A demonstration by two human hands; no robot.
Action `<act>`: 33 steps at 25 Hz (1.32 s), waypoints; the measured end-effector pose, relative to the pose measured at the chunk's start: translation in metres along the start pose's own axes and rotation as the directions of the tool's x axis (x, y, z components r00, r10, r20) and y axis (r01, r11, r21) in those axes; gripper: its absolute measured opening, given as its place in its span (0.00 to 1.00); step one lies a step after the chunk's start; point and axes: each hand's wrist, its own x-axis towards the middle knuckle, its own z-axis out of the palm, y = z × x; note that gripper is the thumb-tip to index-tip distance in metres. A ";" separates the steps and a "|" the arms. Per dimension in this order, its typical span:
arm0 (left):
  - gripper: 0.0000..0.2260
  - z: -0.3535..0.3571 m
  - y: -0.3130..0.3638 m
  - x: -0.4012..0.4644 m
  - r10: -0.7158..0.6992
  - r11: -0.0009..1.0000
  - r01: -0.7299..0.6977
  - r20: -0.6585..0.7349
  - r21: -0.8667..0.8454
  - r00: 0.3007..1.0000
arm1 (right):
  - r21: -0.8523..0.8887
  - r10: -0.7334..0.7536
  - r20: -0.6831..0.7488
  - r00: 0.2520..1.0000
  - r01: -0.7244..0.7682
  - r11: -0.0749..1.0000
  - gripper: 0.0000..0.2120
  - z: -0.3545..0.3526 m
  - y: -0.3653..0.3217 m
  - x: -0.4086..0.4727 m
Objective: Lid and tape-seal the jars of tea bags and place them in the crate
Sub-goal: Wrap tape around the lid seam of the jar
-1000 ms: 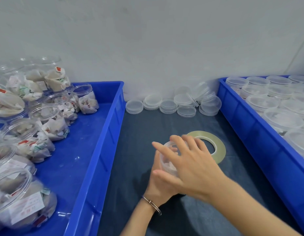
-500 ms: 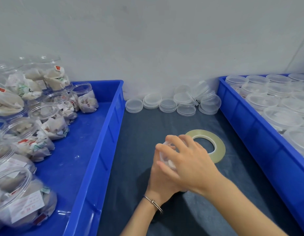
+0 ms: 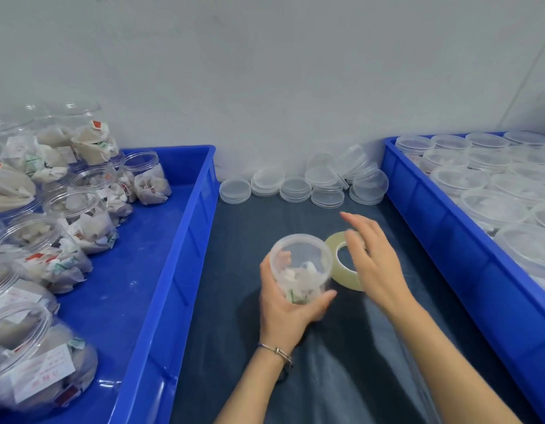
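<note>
Over on the left, the blue crate [image 3: 161, 270] is packed along its far side with open jars of tea bags [image 3: 81, 215], none of them lidded. Moving to the middle of the dark mat [image 3: 234, 240], the left hand [image 3: 288, 304] wraps its fingers and thumb round the lower body of the jar [image 3: 300, 267] in play. That jar stands close to upright, long axis running from the palm up toward the camera, lidded top facing us, tea bags visible through the clear wall. Just to its right lies the tape roll [image 3: 341, 264], flat on the mat, its hole facing up, its near-left rim touching or just behind the jar; which one, I cannot tell. Above the roll's right half hangs the right hand [image 3: 372, 258], fingers spread and relaxed, gripping nothing. So the tape sits directly under the right hand and beside the left: the right is clearly the nearer one for the pickup, a short drop straight down. At the back wall, stacks of spare lids [image 3: 295, 188] wait. Far right, a second crate [image 3: 448, 240] holds rows of lidded jars [image 3: 491, 206], and by my reading that is where this jar goes once taped.
</note>
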 end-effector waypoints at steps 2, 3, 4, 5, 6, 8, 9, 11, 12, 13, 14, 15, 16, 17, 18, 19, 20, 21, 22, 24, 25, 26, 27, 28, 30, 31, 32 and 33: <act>0.42 -0.001 0.000 0.010 0.000 1.000 0.000 0.017 0.012 1.000 | -0.538 0.296 0.187 0.937 -0.155 0.828 0.25 -0.005 0.030 0.002; 0.43 -0.001 0.002 0.015 -0.009 1.000 0.008 0.029 0.023 1.000 | -0.710 0.434 0.255 0.864 -0.138 0.691 0.28 -0.005 0.041 0.003; 0.45 -0.002 0.007 0.017 -0.030 0.999 0.029 0.040 0.036 0.999 | -0.785 0.485 0.294 0.824 -0.082 0.615 0.27 -0.002 0.047 0.002; 0.47 -0.002 0.009 0.018 -0.044 0.998 0.042 0.050 0.049 0.998 | -0.810 0.465 0.295 0.835 -0.040 0.585 0.25 0.002 0.047 -0.002; 0.49 -0.005 0.013 0.017 -0.061 0.997 0.057 0.065 0.061 0.996 | -0.815 0.402 0.286 0.870 0.000 0.579 0.21 0.005 0.046 -0.004; 0.42 -0.009 0.019 0.011 -0.069 0.997 0.067 0.065 0.038 0.995 | -0.778 0.253 0.254 0.934 0.042 0.627 0.16 -0.001 0.044 -0.010; 0.34 -0.013 0.025 0.007 -0.036 0.999 0.036 0.007 0.028 0.999 | -0.689 0.228 0.231 0.946 -0.007 0.725 0.15 -0.007 0.043 -0.014; 0.22 -0.020 0.040 0.001 0.148 0.988 -0.137 -0.188 0.073 0.971 | -0.418 0.228 0.241 0.943 -0.111 0.902 0.13 -0.019 0.030 -0.023; 0.17 -0.023 0.050 -0.001 0.268 0.963 -0.249 -0.241 0.108 0.933 | -0.287 0.212 0.223 0.951 -0.144 0.947 0.13 -0.024 0.021 -0.029; 0.13 -0.024 0.059 -0.004 0.372 0.928 -0.353 -0.226 0.123 0.900 | -0.157 0.209 0.185 0.960 -0.181 0.971 0.14 -0.028 0.011 -0.035; 0.09 -0.023 0.069 -0.009 0.453 0.891 -0.439 -0.157 0.119 0.877 | -0.030 0.218 0.131 0.967 -0.216 0.976 0.16 -0.030 0.003 -0.041; 0.08 -0.019 0.077 -0.016 0.501 0.863 -0.493 -0.055 0.109 0.864 | 0.082 0.240 0.085 0.967 -0.247 0.966 0.18 -0.031 -0.004 -0.049; 0.09 -0.014 0.084 -0.024 0.503 0.856 -0.508 0.074 0.101 0.861 | 0.169 0.264 0.054 0.963 -0.269 0.948 0.19 -0.030 -0.010 -0.056; 0.13 -0.008 0.089 -0.031 0.457 0.865 -0.486 0.208 0.120 0.865 | 0.226 0.282 0.033 0.959 -0.282 0.932 0.20 -0.030 -0.014 -0.064; 0.18 0.000 0.092 -0.038 0.370 0.879 -0.443 0.333 0.176 0.867 | 0.250 0.287 0.015 0.958 -0.282 0.926 0.20 -0.028 -0.016 -0.070; 0.25 0.007 0.093 -0.043 0.263 0.885 -0.392 0.425 0.250 0.866 | 0.260 0.288 0.002 0.958 -0.278 0.925 0.19 -0.027 -0.018 -0.075; 0.30 0.013 0.090 -0.046 0.167 0.883 -0.345 0.474 0.318 0.865 | 0.257 0.279 -0.004 0.960 -0.269 0.928 0.19 -0.027 -0.018 -0.078; 0.34 0.017 0.085 -0.046 0.102 0.878 -0.311 0.493 0.363 0.864 | 0.256 0.275 -0.003 0.961 -0.265 0.930 0.19 -0.027 -0.017 -0.080; 0.34 0.019 0.083 -0.044 0.068 0.877 -0.288 0.494 0.384 0.867 | 0.251 0.271 -0.004 0.962 -0.262 0.932 0.18 -0.028 -0.017 -0.081; 0.29 0.021 0.083 -0.041 0.067 0.889 -0.267 0.471 0.373 0.880 | 0.233 0.255 0.002 0.967 -0.249 0.940 0.18 -0.030 -0.016 -0.081; 0.26 0.021 0.083 -0.040 0.096 0.891 -0.275 0.443 0.360 0.892 | 0.224 0.244 0.006 0.970 -0.239 0.945 0.18 -0.030 -0.017 -0.081; 0.23 0.020 0.082 -0.039 0.140 0.885 -0.296 0.400 0.359 0.906 | 0.218 0.235 0.009 0.972 -0.232 0.948 0.18 -0.029 -0.016 -0.082; 0.20 0.018 0.082 -0.038 0.191 0.870 -0.324 0.350 0.373 0.917 | 0.214 0.232 0.011 0.973 -0.229 0.950 0.18 -0.027 -0.016 -0.082; 0.18 0.017 0.081 -0.037 0.253 0.846 -0.361 0.301 0.393 0.920 | 0.208 0.228 0.012 0.974 -0.226 0.952 0.18 -0.026 -0.017 -0.083; 0.13 0.015 0.078 -0.037 0.365 0.809 -0.423 0.216 0.409 0.906 | 0.183 0.212 0.009 0.977 -0.210 0.961 0.18 -0.022 -0.018 -0.086; 0.12 0.014 0.076 -0.036 0.395 0.809 -0.437 0.187 0.393 0.899 | 0.172 0.197 0.005 0.980 -0.195 0.966 0.18 -0.021 -0.019 -0.087; 0.10 0.012 0.075 -0.036 0.404 0.823 -0.436 0.164 0.363 0.900 | 0.165 0.183 0.003 0.983 -0.181 0.970 0.19 -0.020 -0.020 -0.089; 0.08 0.009 0.073 -0.036 0.394 0.849 -0.420 0.144 0.322 0.908 | 0.156 0.168 0.003 0.986 -0.166 0.974 0.21 -0.020 -0.021 -0.090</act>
